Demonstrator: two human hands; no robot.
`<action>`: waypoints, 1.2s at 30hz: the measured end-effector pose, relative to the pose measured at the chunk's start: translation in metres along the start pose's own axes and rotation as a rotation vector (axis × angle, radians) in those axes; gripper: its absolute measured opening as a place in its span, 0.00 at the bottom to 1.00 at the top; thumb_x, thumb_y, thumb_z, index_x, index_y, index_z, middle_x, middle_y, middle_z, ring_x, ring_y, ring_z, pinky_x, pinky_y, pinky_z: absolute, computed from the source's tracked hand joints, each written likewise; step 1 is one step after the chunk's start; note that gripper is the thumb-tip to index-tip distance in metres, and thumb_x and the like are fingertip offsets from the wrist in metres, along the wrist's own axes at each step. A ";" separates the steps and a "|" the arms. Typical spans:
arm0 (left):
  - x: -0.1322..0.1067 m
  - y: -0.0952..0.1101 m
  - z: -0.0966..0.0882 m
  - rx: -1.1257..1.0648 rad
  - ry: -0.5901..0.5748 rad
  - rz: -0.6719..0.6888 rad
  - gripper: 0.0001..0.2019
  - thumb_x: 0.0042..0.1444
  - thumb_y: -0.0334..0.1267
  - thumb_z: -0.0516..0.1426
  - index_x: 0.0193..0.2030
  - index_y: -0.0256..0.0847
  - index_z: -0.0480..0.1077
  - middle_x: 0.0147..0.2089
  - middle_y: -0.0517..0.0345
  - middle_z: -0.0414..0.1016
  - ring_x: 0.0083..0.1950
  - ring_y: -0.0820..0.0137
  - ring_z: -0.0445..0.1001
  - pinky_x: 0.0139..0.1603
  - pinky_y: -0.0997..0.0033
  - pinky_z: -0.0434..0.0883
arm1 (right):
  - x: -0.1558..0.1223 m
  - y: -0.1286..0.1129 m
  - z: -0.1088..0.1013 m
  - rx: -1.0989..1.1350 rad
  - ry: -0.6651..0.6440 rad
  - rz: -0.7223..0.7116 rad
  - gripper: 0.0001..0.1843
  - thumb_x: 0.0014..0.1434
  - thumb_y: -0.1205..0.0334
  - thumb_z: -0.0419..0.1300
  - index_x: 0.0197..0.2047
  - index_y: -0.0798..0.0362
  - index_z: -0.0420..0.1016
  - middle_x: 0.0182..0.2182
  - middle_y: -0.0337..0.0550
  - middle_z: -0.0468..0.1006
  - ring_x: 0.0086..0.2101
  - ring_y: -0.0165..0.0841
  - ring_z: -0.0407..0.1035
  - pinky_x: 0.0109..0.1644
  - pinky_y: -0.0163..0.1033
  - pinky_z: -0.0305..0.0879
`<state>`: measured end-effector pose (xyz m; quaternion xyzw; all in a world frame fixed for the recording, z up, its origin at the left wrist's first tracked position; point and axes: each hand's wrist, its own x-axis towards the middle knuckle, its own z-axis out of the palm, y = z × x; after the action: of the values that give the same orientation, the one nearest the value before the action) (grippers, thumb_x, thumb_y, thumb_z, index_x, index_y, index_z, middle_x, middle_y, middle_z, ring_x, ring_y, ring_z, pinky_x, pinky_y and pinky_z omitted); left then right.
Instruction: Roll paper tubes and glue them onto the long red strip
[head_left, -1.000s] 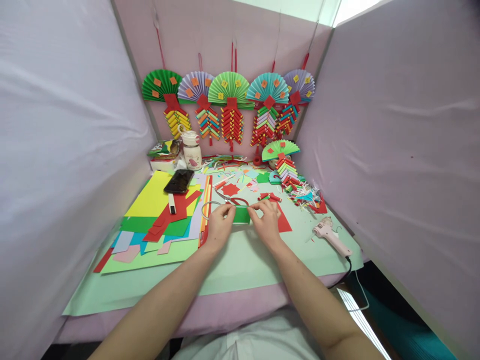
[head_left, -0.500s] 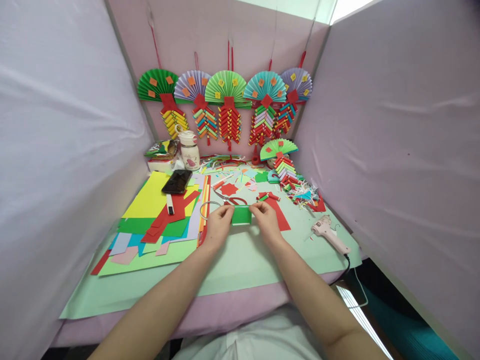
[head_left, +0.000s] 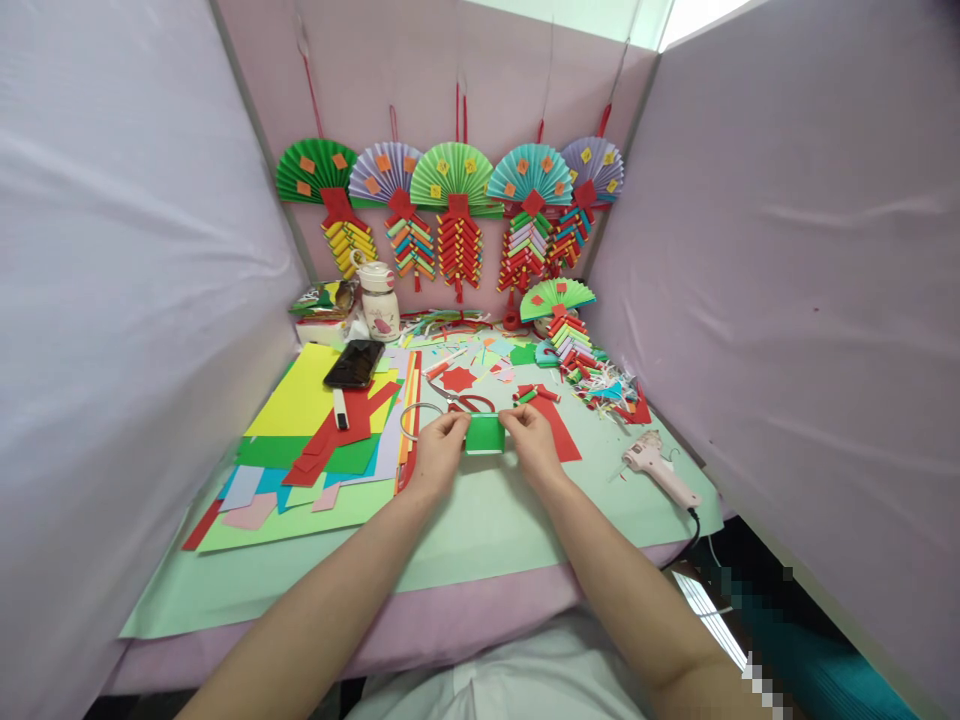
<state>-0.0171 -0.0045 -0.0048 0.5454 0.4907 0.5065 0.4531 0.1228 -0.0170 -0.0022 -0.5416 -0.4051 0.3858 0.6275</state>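
Observation:
A small rectangle of green paper [head_left: 485, 434] is held up between my two hands above the middle of the table. My left hand [head_left: 441, 448] pinches its upper left corner, and my right hand [head_left: 531, 438] pinches the upper right one. Just beyond the paper lie scissors with red handles [head_left: 474, 402]. A silver ring [head_left: 407, 422] rests to the left of them, partly hidden by my left hand. Past my right hand are a red paper sheet [head_left: 559, 432] and several small red and green paper rolls [head_left: 534, 393].
On the left, coloured sheets [head_left: 285, 400] carry a black phone [head_left: 354, 363] and a white-handled cutter [head_left: 340, 409]. A white flask [head_left: 379, 305] stands behind. At right lies a glue gun [head_left: 660, 470] with its cord, near paper scraps [head_left: 611, 385]. Fan decorations [head_left: 456, 175] hang at the back.
The green paper has shifted very slightly to the right and down. Both hands keep their pinch on it, and the table things stay where they were.

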 end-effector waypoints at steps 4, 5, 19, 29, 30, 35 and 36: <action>-0.001 0.002 0.001 -0.190 -0.061 -0.083 0.13 0.49 0.47 0.57 0.31 0.39 0.73 0.30 0.59 0.73 0.29 0.73 0.68 0.28 0.76 0.63 | 0.000 0.001 0.000 0.029 0.029 0.029 0.10 0.44 0.58 0.64 0.26 0.52 0.67 0.24 0.35 0.71 0.28 0.30 0.64 0.33 0.35 0.59; -0.001 0.003 0.001 -0.224 -0.066 -0.101 0.12 0.48 0.47 0.58 0.31 0.39 0.73 0.31 0.59 0.73 0.29 0.73 0.69 0.29 0.75 0.63 | 0.001 0.002 0.000 0.042 0.036 0.038 0.11 0.44 0.58 0.64 0.27 0.52 0.66 0.23 0.34 0.70 0.27 0.29 0.63 0.32 0.34 0.58; -0.001 0.005 0.002 -0.270 -0.027 -0.159 0.11 0.46 0.46 0.60 0.29 0.38 0.72 0.29 0.60 0.70 0.29 0.74 0.66 0.28 0.76 0.62 | -0.003 -0.011 -0.002 0.115 -0.027 0.060 0.16 0.45 0.57 0.63 0.37 0.50 0.65 0.27 0.35 0.74 0.30 0.31 0.68 0.36 0.36 0.61; -0.005 0.015 0.001 -0.147 -0.120 -0.096 0.15 0.44 0.48 0.63 0.34 0.39 0.74 0.33 0.56 0.74 0.36 0.69 0.70 0.36 0.72 0.65 | -0.006 -0.004 0.003 0.116 -0.119 -0.002 0.19 0.45 0.58 0.64 0.39 0.50 0.63 0.26 0.35 0.74 0.29 0.30 0.69 0.36 0.37 0.62; -0.005 0.014 0.001 -0.099 -0.109 -0.071 0.15 0.43 0.47 0.63 0.33 0.38 0.74 0.33 0.56 0.75 0.36 0.68 0.70 0.37 0.72 0.65 | -0.007 -0.003 0.005 0.098 -0.137 -0.018 0.18 0.45 0.58 0.64 0.39 0.50 0.63 0.26 0.34 0.74 0.28 0.30 0.68 0.36 0.37 0.62; -0.001 0.006 -0.001 -0.044 -0.111 -0.047 0.12 0.45 0.45 0.62 0.31 0.38 0.75 0.32 0.55 0.76 0.34 0.67 0.70 0.36 0.70 0.65 | -0.009 -0.003 0.006 0.092 -0.162 -0.035 0.18 0.46 0.59 0.64 0.39 0.50 0.63 0.26 0.34 0.74 0.28 0.30 0.68 0.36 0.37 0.62; 0.000 0.005 -0.002 -0.053 -0.119 -0.051 0.12 0.45 0.45 0.62 0.31 0.37 0.76 0.33 0.54 0.76 0.34 0.67 0.71 0.37 0.70 0.65 | -0.008 -0.003 0.005 0.107 -0.159 -0.023 0.18 0.46 0.59 0.64 0.39 0.50 0.63 0.26 0.34 0.74 0.28 0.29 0.68 0.36 0.36 0.62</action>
<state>-0.0184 -0.0051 0.0002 0.5496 0.4631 0.4742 0.5086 0.1152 -0.0231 0.0007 -0.4703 -0.4387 0.4414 0.6257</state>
